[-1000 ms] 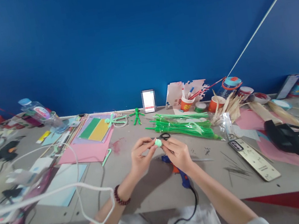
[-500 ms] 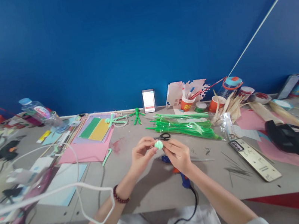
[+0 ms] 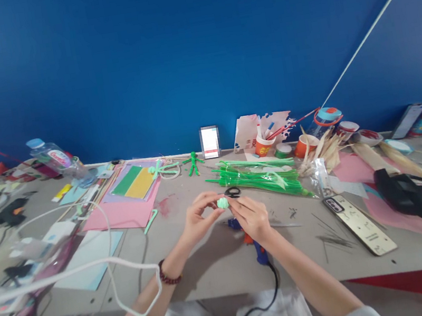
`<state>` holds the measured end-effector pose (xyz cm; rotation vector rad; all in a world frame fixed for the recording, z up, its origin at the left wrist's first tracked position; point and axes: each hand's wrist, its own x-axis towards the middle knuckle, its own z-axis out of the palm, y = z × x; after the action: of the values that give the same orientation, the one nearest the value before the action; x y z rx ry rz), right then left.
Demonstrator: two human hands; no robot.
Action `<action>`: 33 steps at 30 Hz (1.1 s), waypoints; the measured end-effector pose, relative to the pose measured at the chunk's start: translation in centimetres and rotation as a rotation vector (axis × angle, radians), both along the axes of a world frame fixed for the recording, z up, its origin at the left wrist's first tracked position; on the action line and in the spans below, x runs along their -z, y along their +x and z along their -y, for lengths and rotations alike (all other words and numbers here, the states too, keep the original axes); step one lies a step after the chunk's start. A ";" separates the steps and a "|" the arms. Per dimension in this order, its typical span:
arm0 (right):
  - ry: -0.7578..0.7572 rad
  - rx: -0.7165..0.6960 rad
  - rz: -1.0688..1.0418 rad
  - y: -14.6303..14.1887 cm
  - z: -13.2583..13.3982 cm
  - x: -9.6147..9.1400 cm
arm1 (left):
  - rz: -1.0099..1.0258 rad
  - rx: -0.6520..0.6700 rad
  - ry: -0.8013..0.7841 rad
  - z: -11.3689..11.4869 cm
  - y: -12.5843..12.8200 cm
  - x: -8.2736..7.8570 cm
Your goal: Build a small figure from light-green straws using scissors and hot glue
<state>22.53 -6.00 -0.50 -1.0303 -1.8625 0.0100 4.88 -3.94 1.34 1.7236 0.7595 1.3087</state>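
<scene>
Pinching the ridged pale-green ball [image 3: 222, 203] between the fingertips of my left hand [image 3: 196, 224] and right hand [image 3: 256, 219], mid-scene above the grey table [image 3: 210, 282], near side of the black-handled scissors [image 3: 233, 192], I need light, even pressure to spare its ridges.

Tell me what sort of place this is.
Probably a craft workbench: a bundle of green pipe cleaners, a blue glue gun and coloured sheets lie on it.
</scene>
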 end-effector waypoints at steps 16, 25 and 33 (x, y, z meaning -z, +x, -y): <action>0.042 0.041 0.152 -0.2 -0.3 -0.6 | -0.047 -0.028 0.021 -0.6 0.1 0.7; -0.011 -0.054 0.057 -0.5 -0.7 -1.2 | 0.000 -0.048 -0.025 -1.2 0.1 0.9; 0.030 -0.001 0.065 -0.4 -0.9 -1.1 | 0.177 0.047 -0.271 -1.4 0.0 1.1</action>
<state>22.11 -5.12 0.65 -1.0201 -1.9163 -0.0509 4.92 -2.57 0.25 1.3841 0.7516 1.2452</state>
